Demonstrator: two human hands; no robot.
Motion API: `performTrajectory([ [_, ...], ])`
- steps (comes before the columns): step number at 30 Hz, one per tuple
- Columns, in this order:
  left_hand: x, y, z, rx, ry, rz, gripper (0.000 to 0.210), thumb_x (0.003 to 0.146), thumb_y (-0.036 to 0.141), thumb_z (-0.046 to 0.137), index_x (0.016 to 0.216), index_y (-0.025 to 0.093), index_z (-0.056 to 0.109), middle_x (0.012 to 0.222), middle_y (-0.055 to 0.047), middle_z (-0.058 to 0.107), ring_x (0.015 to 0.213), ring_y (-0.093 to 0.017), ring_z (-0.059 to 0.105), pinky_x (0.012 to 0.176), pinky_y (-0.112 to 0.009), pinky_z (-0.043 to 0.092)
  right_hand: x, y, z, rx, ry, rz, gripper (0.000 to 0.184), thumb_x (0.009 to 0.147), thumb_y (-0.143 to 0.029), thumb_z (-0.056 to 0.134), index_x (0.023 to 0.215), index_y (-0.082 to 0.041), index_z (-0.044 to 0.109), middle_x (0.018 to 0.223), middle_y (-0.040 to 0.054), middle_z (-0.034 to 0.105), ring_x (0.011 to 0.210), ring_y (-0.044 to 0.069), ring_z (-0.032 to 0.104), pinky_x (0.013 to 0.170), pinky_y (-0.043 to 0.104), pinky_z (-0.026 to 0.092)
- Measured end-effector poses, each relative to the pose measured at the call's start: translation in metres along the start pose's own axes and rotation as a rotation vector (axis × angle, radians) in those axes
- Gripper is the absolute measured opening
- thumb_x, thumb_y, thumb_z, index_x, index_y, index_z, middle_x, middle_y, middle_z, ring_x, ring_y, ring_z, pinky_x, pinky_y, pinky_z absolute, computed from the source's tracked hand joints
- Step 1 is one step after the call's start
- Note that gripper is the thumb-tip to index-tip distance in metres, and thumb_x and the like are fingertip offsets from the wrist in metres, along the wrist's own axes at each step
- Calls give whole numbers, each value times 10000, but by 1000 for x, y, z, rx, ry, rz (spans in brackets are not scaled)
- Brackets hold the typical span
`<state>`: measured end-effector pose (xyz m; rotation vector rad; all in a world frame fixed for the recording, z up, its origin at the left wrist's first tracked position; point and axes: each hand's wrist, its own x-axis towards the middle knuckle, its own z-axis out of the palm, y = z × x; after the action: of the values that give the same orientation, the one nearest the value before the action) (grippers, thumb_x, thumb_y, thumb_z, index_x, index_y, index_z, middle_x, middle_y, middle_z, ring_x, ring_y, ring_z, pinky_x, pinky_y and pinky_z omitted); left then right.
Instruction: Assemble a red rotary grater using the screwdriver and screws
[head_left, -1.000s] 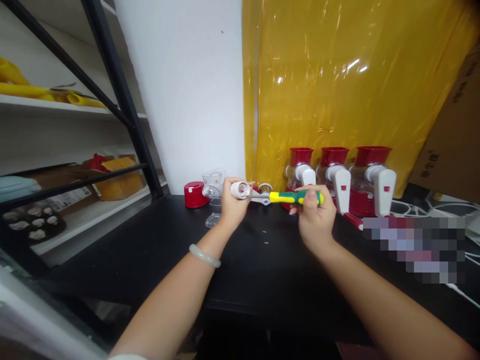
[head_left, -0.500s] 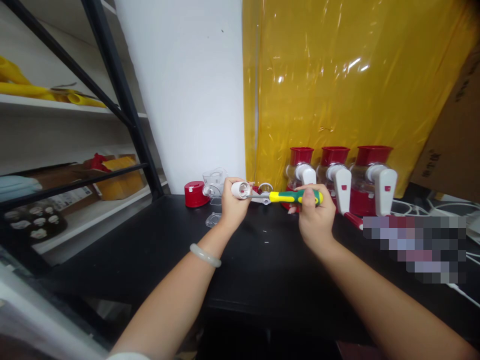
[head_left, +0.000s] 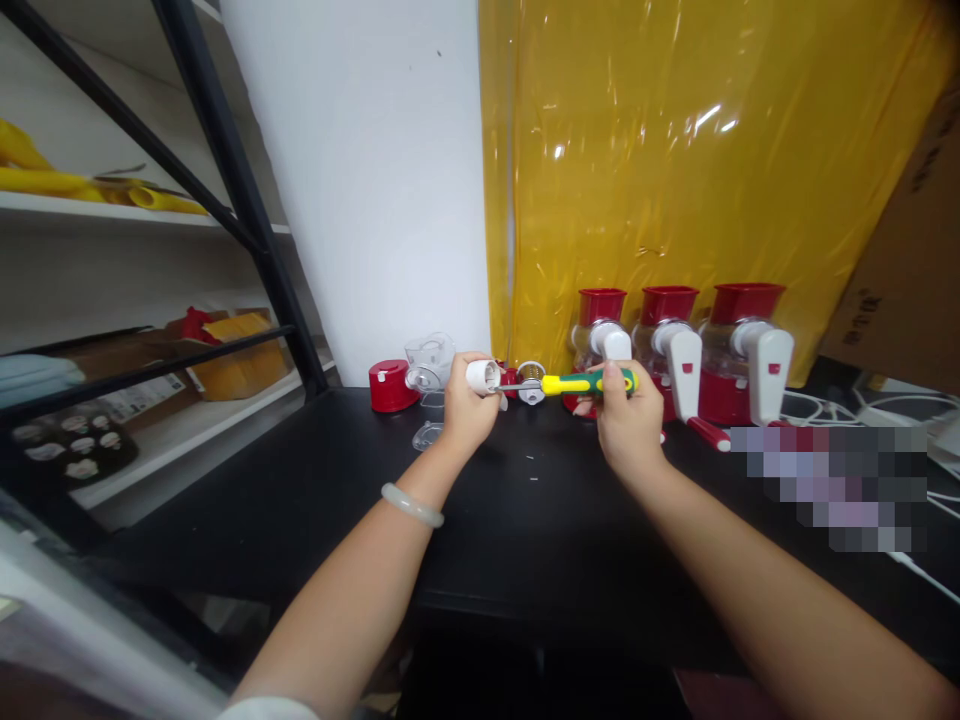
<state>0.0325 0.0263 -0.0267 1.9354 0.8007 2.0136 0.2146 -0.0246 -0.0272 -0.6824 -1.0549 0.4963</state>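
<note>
My left hand is closed around a white hollow cylindrical plastic part, its open end turned to the right. Ribs show inside that opening. In my right hand is a screwdriver with a green and yellow handle, held level and gripped with the thumb on top. Its metal shaft points left and meets the rim of the white part's opening; the exact tip is hard to make out. Behind the shaft stands a round metal-and-white drum piece.
Three red and white rotary graters, one being this grater, line the right back. A red base and a clear plastic housing sit left of my hands on the black table. Shelving borders the left; white cables lie right.
The white part has turned a little, so its opening faces more to the right. The screwdriver's handle has tilted slightly and my right hand has shifted a little left.
</note>
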Motion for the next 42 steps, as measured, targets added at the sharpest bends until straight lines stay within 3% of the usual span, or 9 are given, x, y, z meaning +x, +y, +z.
performTrajectory([
  [13,0,-3,-2,8,-39,25,441,640,-22,613,1004,218,544,848,-7,648,763,-193,641,658,-291,518,10,11,-5,99,-15,136,344,787,-522,665,825,-214,517,550,-72,565,379,115,548,400,255,476],
  [20,-1,-6,-3,76,-62,66,420,660,-11,632,1010,209,558,864,2,634,749,-168,627,649,-263,482,9,9,-7,-26,-36,77,305,851,-524,575,890,-224,543,591,-54,567,402,125,568,391,252,461],
  [24,-1,-6,-4,94,-70,84,415,662,-18,632,1006,204,564,867,0,629,753,-165,625,653,-257,481,6,4,-8,-88,-9,21,314,877,-525,522,853,-214,560,733,3,613,494,130,588,438,269,476],
  [28,-1,-8,-4,102,-61,58,423,662,-18,632,1014,207,562,874,-2,628,763,-171,629,658,-259,479,5,4,-10,-86,-19,-79,280,902,-450,449,891,-205,585,873,50,609,682,158,619,527,280,499],
  [30,-2,-8,-4,100,-62,43,439,660,-19,629,1028,210,560,872,1,626,763,-173,630,659,-262,478,6,7,-12,-39,-59,-78,235,878,-391,456,950,-204,580,892,49,590,654,153,601,514,288,493],
  [36,-2,-8,-4,103,-58,44,449,653,-26,631,1026,212,561,877,0,624,749,-170,623,657,-264,474,8,9,-13,-32,-86,-28,135,815,-247,488,929,-215,552,716,-18,543,463,120,529,475,298,455],
  [42,-2,-9,-4,110,-45,22,438,660,-16,636,1024,215,562,863,0,625,757,-176,625,663,-271,477,7,5,-11,-63,-109,-49,79,857,-250,483,907,-227,540,570,-59,491,422,121,512,464,282,421],
])
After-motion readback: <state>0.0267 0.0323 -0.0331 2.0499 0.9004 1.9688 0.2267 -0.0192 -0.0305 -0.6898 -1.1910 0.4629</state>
